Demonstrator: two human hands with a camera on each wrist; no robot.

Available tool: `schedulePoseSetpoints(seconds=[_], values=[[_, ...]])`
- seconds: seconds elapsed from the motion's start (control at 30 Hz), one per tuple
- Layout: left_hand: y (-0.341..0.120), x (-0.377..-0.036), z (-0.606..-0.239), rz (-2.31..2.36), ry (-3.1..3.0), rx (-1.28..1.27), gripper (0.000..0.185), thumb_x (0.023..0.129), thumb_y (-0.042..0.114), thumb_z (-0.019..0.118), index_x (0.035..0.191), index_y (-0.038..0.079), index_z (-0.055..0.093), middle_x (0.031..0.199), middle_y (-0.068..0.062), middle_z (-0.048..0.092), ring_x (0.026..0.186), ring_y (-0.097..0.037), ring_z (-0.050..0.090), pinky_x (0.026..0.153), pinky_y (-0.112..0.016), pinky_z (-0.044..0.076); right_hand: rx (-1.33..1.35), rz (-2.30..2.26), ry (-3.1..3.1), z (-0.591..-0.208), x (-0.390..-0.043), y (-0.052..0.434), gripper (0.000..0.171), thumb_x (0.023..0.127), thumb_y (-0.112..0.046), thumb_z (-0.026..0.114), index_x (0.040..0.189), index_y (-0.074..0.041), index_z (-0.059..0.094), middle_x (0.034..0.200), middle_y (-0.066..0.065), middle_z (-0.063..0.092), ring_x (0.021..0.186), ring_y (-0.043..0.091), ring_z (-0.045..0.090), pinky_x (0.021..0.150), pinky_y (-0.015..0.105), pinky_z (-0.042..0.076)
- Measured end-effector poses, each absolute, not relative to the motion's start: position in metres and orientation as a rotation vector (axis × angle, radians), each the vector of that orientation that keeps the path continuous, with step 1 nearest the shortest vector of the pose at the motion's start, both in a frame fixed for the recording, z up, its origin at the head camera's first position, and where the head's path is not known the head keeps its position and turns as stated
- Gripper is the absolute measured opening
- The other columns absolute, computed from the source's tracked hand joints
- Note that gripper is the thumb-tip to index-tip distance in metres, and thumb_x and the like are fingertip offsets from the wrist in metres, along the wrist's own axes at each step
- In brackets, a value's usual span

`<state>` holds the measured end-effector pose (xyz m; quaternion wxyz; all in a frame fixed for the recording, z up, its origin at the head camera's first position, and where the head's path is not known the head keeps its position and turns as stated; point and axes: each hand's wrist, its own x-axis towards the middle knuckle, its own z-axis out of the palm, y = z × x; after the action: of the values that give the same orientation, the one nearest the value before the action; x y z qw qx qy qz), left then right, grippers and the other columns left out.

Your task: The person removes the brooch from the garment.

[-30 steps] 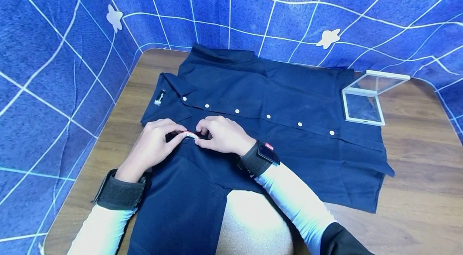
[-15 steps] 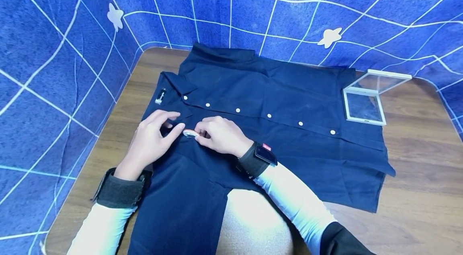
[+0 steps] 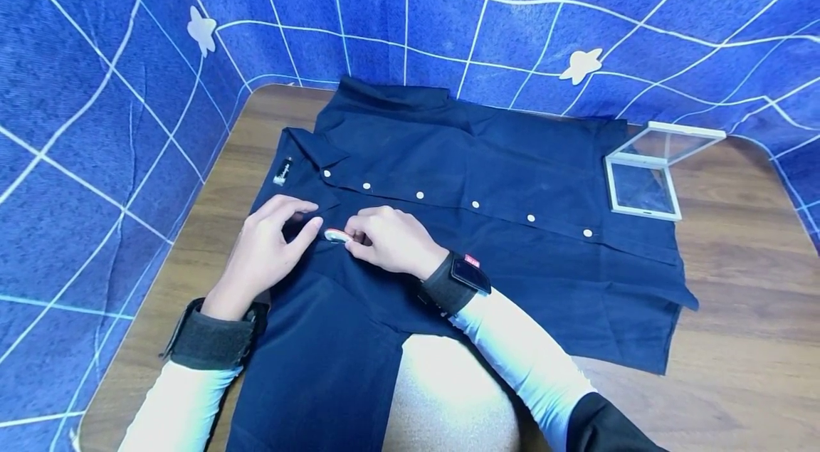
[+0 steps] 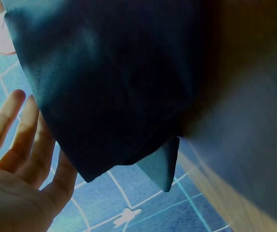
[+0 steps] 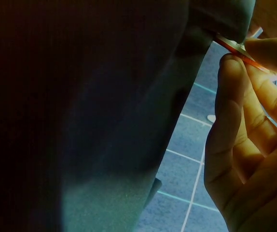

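Observation:
A dark navy button-up shirt (image 3: pixel 512 153) lies spread on the wooden table. Close over its front near the collar, my right hand (image 3: pixel 397 242) pinches a small round badge (image 3: pixel 334 235) with a white face and red rim between thumb and forefinger. The badge's reddish edge (image 5: pixel 240 50) shows in the right wrist view, right at the dark cloth. My left hand (image 3: pixel 269 238) is apart from the badge, just left of it, over the shirt, fingers loosely spread. In the left wrist view its fingers (image 4: pixel 25 125) are relaxed beside the cloth. The badge's back is hidden.
An open white-framed case with a hinged clear lid (image 3: pixel 643 185) stands at the right, partly on the shirt's hem. Wooden table (image 3: pixel 737 281) shows around the shirt. A pale rounded surface (image 3: pixel 448 395) is at the near edge. Blue cloth (image 3: pixel 448 3) with white lines hangs behind.
A second ago both hands held the badge. My left hand has let go and drawn slightly back to the left; the right hand still pinches it, with its white face showing more.

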<state>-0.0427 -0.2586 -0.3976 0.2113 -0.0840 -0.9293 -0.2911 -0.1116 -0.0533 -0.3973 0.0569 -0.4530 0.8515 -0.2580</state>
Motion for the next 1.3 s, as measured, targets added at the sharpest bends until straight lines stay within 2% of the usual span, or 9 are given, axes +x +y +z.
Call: schedulePoseSetpoints(seconds=[0.7,0.93,1.3], values=[[-0.251,-0.046,-0.397,-0.789,-2.633,-0.259,0.017,0.088,0.012,0.07,0.104,0.004,0.072,0.097,-0.01,0.07,0.091,-0.026,0.065,0.079,-0.043,0.048,-1.341,-0.799,2.671,-0.399,-0.11,-0.026,0.007,0.092,-0.022,0.065,0.087,-0.021,0.07,0.075,-0.008,0.056,0.063,0.003,0.051,0.054,0.017,0.038],[-0.25,-0.045,-0.397,-0.774,-2.649,-0.257,0.017,0.088,0.012,0.07,0.103,0.004,0.072,0.098,-0.01,0.069,0.093,-0.027,0.064,0.082,-0.045,0.048,-1.273,-0.825,2.707,-0.396,-0.112,-0.002,0.006,0.091,-0.022,0.066,0.089,-0.021,0.071,0.076,-0.008,0.056,0.064,0.004,0.051,0.055,0.018,0.038],[-0.248,-0.04,-0.394,-0.759,-2.668,-0.255,0.019,0.089,0.013,0.069,0.106,0.005,0.071,0.099,-0.011,0.069,0.092,-0.028,0.064,0.081,-0.044,0.045,-1.205,-0.847,2.793,-0.394,-0.116,0.047,0.008,0.091,-0.021,0.066,0.084,-0.019,0.069,0.073,-0.007,0.056,0.065,0.006,0.051,0.055,0.019,0.039]])
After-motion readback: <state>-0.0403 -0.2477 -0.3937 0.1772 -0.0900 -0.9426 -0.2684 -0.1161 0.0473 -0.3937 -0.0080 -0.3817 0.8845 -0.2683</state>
